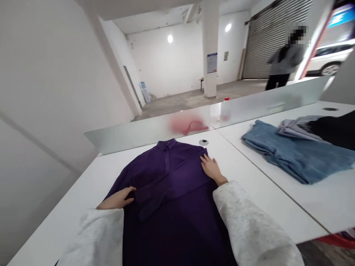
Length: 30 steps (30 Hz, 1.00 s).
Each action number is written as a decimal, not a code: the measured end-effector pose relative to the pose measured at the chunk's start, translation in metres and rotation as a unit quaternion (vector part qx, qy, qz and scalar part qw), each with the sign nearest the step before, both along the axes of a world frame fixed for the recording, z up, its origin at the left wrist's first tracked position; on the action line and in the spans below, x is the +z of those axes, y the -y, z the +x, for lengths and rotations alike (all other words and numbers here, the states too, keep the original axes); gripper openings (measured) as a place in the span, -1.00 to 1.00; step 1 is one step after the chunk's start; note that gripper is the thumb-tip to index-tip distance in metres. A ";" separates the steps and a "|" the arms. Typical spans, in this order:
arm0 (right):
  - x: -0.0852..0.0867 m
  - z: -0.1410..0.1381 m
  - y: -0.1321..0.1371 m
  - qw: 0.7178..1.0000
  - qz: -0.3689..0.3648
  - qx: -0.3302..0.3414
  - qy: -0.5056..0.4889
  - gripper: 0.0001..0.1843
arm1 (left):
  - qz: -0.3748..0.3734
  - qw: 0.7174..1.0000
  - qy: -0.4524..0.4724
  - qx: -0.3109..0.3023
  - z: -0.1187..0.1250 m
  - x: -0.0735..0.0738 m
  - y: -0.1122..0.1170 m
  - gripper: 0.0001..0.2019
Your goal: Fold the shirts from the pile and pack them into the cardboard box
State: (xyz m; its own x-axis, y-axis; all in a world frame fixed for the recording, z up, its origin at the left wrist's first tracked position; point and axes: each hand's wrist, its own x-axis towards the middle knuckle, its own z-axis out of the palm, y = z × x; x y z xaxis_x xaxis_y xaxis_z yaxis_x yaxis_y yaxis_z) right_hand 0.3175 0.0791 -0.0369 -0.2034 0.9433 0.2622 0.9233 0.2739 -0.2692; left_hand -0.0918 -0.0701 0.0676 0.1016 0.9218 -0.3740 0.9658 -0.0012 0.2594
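Observation:
A dark purple collared shirt (169, 184) lies spread on the white table (244, 173), collar pointing away from me. My left hand (119, 198) rests flat on the shirt's left side, fingers stretched toward a folded sleeve across the middle. My right hand (211, 168) lies flat with fingers spread on the shirt's right shoulder edge. Neither hand holds anything. Both arms wear white textured sleeves.
A frosted divider panel (144, 131) runs along the table's far edge. On the adjoining table at right lie blue jeans (294, 151), a grey garment (299, 127) and a black garment (335, 129). A person (283, 61) stands far back near a roller shutter.

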 end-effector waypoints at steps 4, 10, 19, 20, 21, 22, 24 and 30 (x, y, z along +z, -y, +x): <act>-0.004 0.002 -0.002 1.000 0.016 0.010 0.005 -0.51 | 0.033 0.997 -0.001 0.074 -0.012 0.012 0.075 -0.46; -0.010 0.007 -0.005 0.999 0.033 0.019 -0.002 -0.50 | 0.017 0.947 -0.132 0.291 -0.084 -0.017 0.178 -0.34; -0.011 0.011 -0.008 0.999 0.025 0.025 -0.013 -0.50 | 0.118 0.942 -0.118 0.291 -0.066 -0.071 0.250 -0.18; -0.011 0.011 -0.007 0.999 0.029 0.024 -0.014 -0.50 | 0.123 0.949 -0.119 0.265 -0.062 -0.077 0.255 -0.18; -0.011 0.011 -0.007 0.999 0.034 0.023 -0.015 -0.51 | 0.131 0.954 -0.120 0.243 -0.060 -0.082 0.262 -0.19; -0.012 0.010 -0.007 0.999 0.035 0.022 -0.016 -0.51 | 0.139 0.956 -0.118 0.228 -0.061 -0.086 0.268 -0.20; -0.012 0.010 -0.007 0.999 0.033 0.022 -0.016 -0.51 | 0.148 0.959 -0.112 0.215 -0.067 -0.088 0.279 -0.19; -0.013 0.009 -0.008 0.999 0.034 0.024 -0.015 -0.50 | 0.111 0.941 -0.080 0.310 -0.085 -0.060 0.286 -0.21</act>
